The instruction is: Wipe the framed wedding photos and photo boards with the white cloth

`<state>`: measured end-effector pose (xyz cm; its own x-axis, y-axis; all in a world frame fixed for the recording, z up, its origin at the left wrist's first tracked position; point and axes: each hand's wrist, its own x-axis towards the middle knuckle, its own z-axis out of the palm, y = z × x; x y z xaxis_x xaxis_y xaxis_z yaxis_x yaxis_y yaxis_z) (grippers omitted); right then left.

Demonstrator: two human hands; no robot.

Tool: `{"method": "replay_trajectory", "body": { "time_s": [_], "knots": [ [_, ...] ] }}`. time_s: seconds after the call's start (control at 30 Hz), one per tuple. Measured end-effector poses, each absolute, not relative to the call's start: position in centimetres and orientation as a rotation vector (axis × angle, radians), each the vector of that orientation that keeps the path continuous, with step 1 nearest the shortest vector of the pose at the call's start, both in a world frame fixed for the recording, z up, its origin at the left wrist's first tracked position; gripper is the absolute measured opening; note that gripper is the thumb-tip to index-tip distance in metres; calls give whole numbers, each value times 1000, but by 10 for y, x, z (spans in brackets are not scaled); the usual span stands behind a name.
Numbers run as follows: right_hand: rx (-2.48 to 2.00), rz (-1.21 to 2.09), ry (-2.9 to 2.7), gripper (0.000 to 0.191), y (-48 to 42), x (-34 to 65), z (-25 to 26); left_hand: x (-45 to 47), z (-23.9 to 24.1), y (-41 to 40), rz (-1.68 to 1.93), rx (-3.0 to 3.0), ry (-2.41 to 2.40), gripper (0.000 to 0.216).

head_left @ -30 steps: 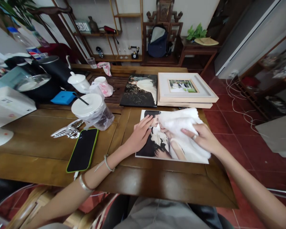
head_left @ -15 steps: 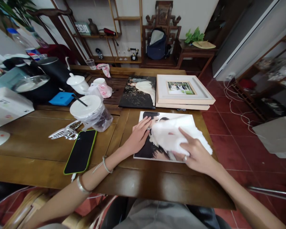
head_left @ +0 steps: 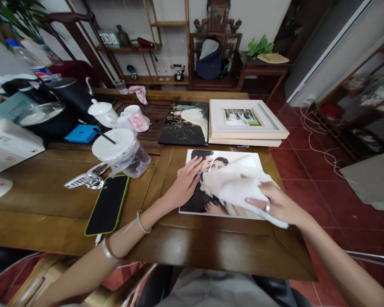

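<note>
A large photo print [head_left: 203, 200] of a couple lies flat on the wooden table [head_left: 192, 243] in front of me. My left hand [head_left: 189, 181] rests flat on its left part, fingers stretched out and touching the surface. A white cloth [head_left: 237, 183] covers much of the print's right half and hangs past its right edge. My right hand [head_left: 272, 202], with a ring on one finger, grips the cloth, its fingers curled into it and pressing it on the print. Part of the picture is hidden under the cloth.
Behind the print lie a dark photo panel [head_left: 185, 128] and stacked pale frames [head_left: 249, 135]. To the left are a phone [head_left: 107, 207] with a cable, a clear hair clip [head_left: 88, 177], a lidded cup [head_left: 115, 147] in a plastic bag, a blue item [head_left: 81, 134] and a white teapot [head_left: 103, 113].
My right hand has moved right and toward me, dragging the cloth along. The woman's face on the print now shows. My left hand stays in place.
</note>
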<state>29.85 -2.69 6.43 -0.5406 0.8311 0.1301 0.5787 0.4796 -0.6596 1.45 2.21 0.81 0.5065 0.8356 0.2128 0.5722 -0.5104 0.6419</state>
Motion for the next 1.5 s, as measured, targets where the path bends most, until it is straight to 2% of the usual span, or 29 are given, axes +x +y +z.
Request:
{"method": "replay_trajectory", "body": {
  "time_s": [0.2, 0.33, 0.57, 0.83, 0.97, 1.1, 1.17, 1.4, 1.5],
  "knots": [
    [-1274, 658, -2137, 43, 27, 301, 57, 14, 8, 22, 688, 2244, 1148, 46],
    [-1328, 532, -2088, 43, 31, 293, 55, 14, 9, 22, 685, 2238, 1149, 46],
    [-1154, 459, -2429, 24, -45, 276, 63, 15, 10, 21, 709, 2231, 1150, 44],
    [-836, 732, -2585, 10, -100, 270, 75, 14, 8, 21, 715, 2241, 1157, 45],
    [-839, 794, -2543, 11, -76, 282, 75, 14, 9, 21, 696, 2247, 1147, 45],
    [-1084, 669, -2397, 33, -35, 289, 66, 14, 9, 21, 689, 2245, 1146, 45],
    [-1162, 617, -2330, 36, -12, 288, 62, 14, 8, 21, 687, 2246, 1150, 45],
    [-1286, 506, -2338, 28, 35, 278, 62, 15, 9, 21, 682, 2247, 1157, 45],
    [-1217, 364, -2430, 14, 32, 271, 61, 15, 9, 21, 685, 2241, 1158, 45]
  ]
}}
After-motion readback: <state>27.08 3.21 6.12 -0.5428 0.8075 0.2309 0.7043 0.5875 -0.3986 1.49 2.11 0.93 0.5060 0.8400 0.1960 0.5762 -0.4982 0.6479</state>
